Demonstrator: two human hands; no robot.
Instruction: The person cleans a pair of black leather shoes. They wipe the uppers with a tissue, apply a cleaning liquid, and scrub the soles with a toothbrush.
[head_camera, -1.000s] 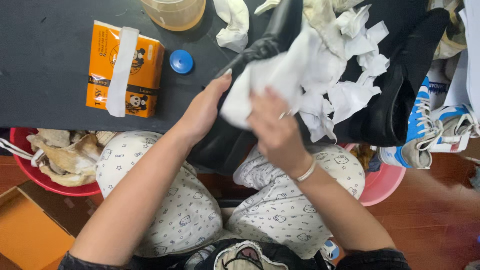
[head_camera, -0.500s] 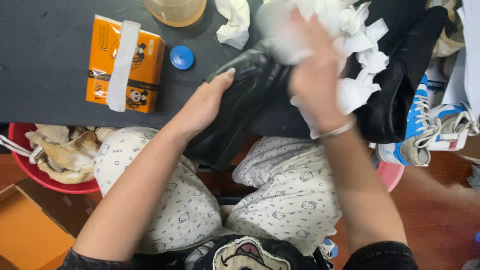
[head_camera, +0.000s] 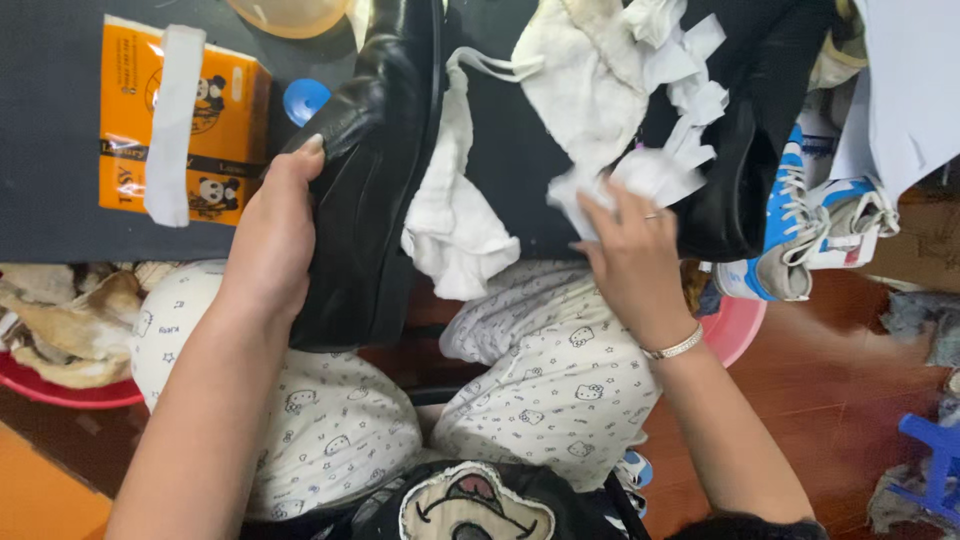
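Note:
My left hand (head_camera: 272, 238) grips a black leather shoe (head_camera: 372, 180) that lies lengthwise over the edge of the dark table (head_camera: 50, 120). A white cloth (head_camera: 450, 215) hangs down beside the shoe. My right hand (head_camera: 632, 250) presses crumpled white paper (head_camera: 640, 170) at the table edge, next to a second black shoe (head_camera: 740, 150). More white paper and cloth (head_camera: 590, 80) is piled above it.
An orange tissue pack (head_camera: 205, 120), a blue bottle cap (head_camera: 305, 100) and a yellowish container (head_camera: 290, 12) sit on the table. Blue-and-white sneakers (head_camera: 800, 230) lie at the right. A red basin (head_camera: 60, 385) with rags is at the left, a pink basin (head_camera: 735, 330) by my knee.
The right hand has come down from the paper pile to the table edge, holding crumpled paper. The black shoe now lies uncovered, with the left hand along its side.

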